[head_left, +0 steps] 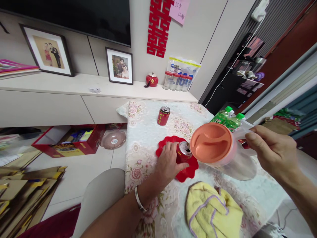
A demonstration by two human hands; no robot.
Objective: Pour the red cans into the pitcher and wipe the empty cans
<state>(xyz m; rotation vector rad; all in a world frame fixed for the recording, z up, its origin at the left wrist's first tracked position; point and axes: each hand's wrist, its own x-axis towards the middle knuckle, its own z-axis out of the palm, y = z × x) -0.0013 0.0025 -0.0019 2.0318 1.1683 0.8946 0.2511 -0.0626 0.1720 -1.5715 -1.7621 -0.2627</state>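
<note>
My left hand (169, 162) is wrapped round a red drink can (182, 151) that stands on a red scalloped plate (188, 173) on the floral tablecloth. My right hand (271, 150) grips the clear handle of a plastic pitcher with an orange lid (211, 142). The pitcher is held above the table and tilted toward the can, its lid edge right beside the can's top. A second red can (163, 115) stands upright farther back on the table.
A yellow cloth (213, 211) lies at the table's near edge. Two green-capped bottles (226, 119) stand behind the pitcher. The shelf behind holds framed photos, a red pot (152, 79) and jars (177, 81). A red box (70, 140) and cardboard lie on the floor at left.
</note>
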